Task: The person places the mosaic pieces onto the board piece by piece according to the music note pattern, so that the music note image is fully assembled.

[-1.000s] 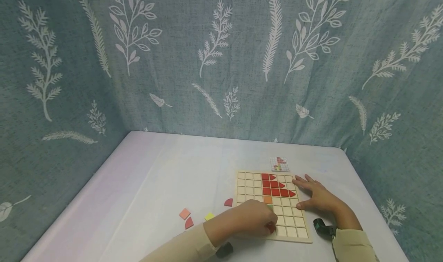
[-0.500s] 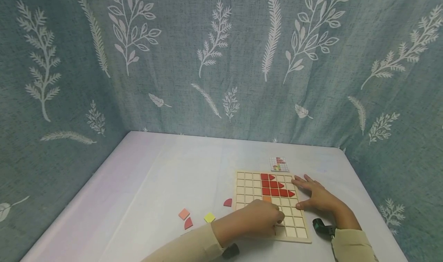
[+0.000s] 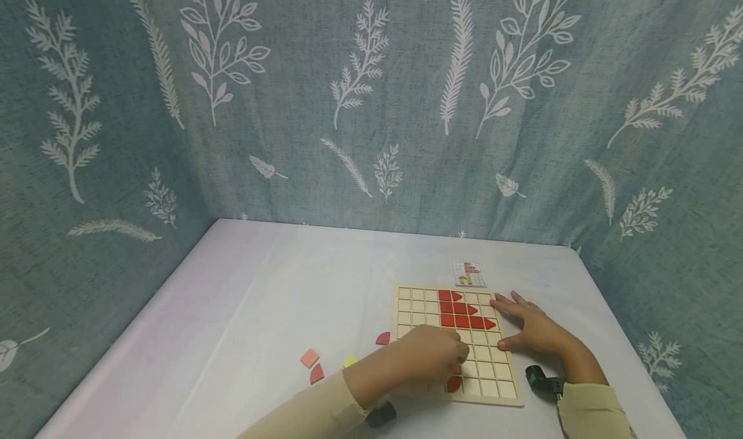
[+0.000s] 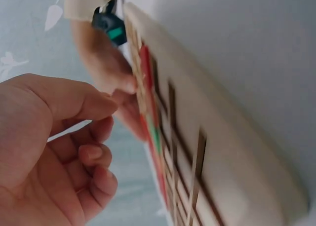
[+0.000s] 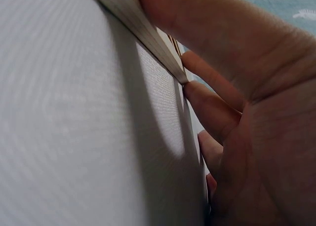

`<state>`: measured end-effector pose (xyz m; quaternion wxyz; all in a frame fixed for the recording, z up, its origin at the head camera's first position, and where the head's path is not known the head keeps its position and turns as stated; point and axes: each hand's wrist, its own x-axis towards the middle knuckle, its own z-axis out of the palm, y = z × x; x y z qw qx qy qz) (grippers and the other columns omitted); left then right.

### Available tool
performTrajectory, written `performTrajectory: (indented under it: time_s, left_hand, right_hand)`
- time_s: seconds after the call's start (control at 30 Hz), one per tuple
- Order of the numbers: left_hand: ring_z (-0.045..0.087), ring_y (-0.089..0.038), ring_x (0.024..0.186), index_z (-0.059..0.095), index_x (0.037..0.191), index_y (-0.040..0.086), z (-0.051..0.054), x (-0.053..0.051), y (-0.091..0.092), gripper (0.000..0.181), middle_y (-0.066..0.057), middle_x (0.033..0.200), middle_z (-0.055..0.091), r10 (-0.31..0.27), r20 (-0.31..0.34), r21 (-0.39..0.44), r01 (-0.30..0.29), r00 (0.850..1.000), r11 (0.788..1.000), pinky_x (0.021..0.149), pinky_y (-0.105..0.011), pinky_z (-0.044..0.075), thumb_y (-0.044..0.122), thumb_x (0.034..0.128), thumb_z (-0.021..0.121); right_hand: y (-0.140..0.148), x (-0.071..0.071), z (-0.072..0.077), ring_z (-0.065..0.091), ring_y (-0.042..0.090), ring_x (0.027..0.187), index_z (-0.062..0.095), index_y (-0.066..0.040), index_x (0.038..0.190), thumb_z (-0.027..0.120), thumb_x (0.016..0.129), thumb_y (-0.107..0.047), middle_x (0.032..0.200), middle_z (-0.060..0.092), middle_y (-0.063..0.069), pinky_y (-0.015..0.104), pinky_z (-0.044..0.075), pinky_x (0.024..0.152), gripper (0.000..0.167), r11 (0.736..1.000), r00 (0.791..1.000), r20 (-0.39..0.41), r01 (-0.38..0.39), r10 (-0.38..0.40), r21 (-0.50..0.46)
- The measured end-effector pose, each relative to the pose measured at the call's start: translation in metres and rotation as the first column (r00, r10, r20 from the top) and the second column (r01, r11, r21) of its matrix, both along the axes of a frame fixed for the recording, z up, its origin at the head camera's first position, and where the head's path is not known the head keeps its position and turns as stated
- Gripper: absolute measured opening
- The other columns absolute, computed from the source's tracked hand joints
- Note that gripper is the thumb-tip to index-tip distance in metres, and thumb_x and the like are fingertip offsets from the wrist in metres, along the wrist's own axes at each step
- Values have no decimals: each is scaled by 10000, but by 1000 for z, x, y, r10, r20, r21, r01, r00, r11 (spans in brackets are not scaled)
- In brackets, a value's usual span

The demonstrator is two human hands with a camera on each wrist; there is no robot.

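Note:
My left hand (image 3: 432,355) hovers over the lower middle of a wooden grid board (image 3: 487,372). Its fingers are loosely curled, and the left wrist view shows nothing between thumb and fingers. Just below it a red rounded tile (image 3: 454,384) lies in the board's bottom rows. A green tile (image 4: 155,137) shows on the board in the left wrist view. Red square and pointed tiles (image 3: 462,321) fill parts of the upper rows. My right hand (image 3: 534,327) has its fingers spread, thumb and fingertips touching the board's right edge.
Left of the board lie a red quarter-circle tile (image 3: 383,338), a partly covered yellow tile (image 3: 349,360), a pink square tile (image 3: 309,357) and another red quarter-circle (image 3: 317,374). A pattern card (image 3: 469,275) lies behind the board. A patterned curtain (image 3: 371,104) encloses the table (image 3: 278,284).
My left hand shifted right over the board, then back left and slightly away, uncovering the red rounded tile near the bottom edge. My right hand stayed at the board's edge.

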<state>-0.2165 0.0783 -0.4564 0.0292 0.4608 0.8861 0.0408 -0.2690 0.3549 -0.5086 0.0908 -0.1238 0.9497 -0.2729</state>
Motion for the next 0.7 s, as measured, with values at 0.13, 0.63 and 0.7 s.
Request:
performTrajectory:
  time_s: [0.13,0.63,0.7]
  left_hand:
    - [501,30,681,708,950,276,3,-4,-16,82,194,822,577,37,11,41,-37,999,998,628,-187,450,255,873,727]
    - [522,-31,684,730,988,200,8,-18,-94,121,120,815,599,250,82,38,-253,965,967,675,-234,485,171,873,710]
    - [514,-47,674,729,965,199,7,-18,-102,85,119,784,575,270,93,30,-273,958,961,668,-240,483,212,882,717]
  right_hand:
    - [0,-1,0,53,509,1405,458,-102,1448,863,569,-531,1558,262,161,735,67,1015,1059,1000,1000,11,4,-4,-5]
    - [0,-1,0,47,522,1399,449,-108,1456,868,553,-541,1564,244,167,748,79,1000,1086,1000,999,42,15,-15,1]
    - [0,0,1,43,519,1401,449,-106,1455,870,550,-540,1563,243,172,744,70,1005,1088,1000,999,42,15,-15,-4]
